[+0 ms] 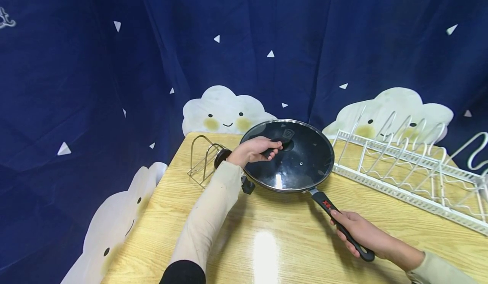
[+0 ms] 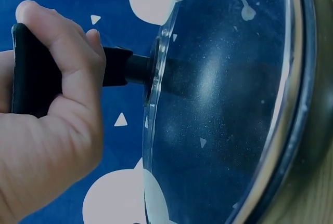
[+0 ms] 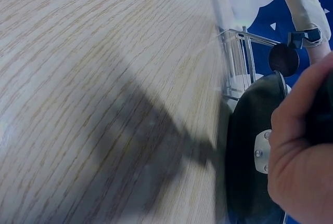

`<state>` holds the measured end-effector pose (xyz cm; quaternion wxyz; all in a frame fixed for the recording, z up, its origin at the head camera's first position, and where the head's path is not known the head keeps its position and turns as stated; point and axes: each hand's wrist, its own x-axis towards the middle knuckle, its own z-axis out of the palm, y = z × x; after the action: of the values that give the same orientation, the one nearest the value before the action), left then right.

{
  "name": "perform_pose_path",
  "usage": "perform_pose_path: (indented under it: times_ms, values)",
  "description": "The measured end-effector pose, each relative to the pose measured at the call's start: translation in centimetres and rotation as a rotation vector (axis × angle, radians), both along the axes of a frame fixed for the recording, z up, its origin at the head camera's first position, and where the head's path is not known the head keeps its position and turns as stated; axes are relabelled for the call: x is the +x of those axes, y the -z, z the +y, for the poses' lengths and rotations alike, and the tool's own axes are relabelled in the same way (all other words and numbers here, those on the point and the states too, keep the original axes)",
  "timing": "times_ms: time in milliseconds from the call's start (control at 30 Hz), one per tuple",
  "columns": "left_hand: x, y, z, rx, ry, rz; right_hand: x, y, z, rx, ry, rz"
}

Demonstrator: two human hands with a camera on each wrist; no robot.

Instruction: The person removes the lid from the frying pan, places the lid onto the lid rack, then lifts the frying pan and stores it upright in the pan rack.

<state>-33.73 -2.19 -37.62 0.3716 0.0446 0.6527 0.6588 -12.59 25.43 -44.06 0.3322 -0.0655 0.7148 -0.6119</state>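
A dark frying pan is covered by a round glass lid with a metal rim. My left hand curls its fingers round the lid's black handle, which stands up from the glass centre in the left wrist view. With my right hand I grip the pan's long black handle, thumb along its top. The right wrist view shows the pan's riveted bracket beside that hand. Whether the pan's base touches the table cannot be told.
A small wire rack stands left of the pan, with a black round piece by it. To the right, a white dish rack runs along the wooden table. A blue curtain hangs behind.
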Motion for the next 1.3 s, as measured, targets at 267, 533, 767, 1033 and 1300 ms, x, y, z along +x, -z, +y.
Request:
perform_pose_path:
  times_ms: [267, 533, 767, 1033, 1300]
  values:
    - [-0.2, 0.0, 0.0, -0.012, 0.011, -0.014, 0.0, 0.0, -0.1, -0.004, 0.008, -0.009]
    - [-0.3, 0.0, 0.1, 0.028, 0.005, -0.058, -0.1, 0.1, 0.0, -0.015, -0.005, -0.012]
    - [-0.5, 0.1, 0.1, 0.073, -0.003, -0.082, -0.1, 0.1, 0.2, -0.007, -0.011, -0.015]
    - [-0.6, 0.1, 0.0, 0.066, -0.008, -0.072, -0.2, -0.2, 0.5, 0.042, -0.004, 0.014]
    - [-0.6, -0.1, -0.1, 0.05, 0.031, -0.085, -0.7, -0.1, 1.1, 0.037, -0.012, 0.002]
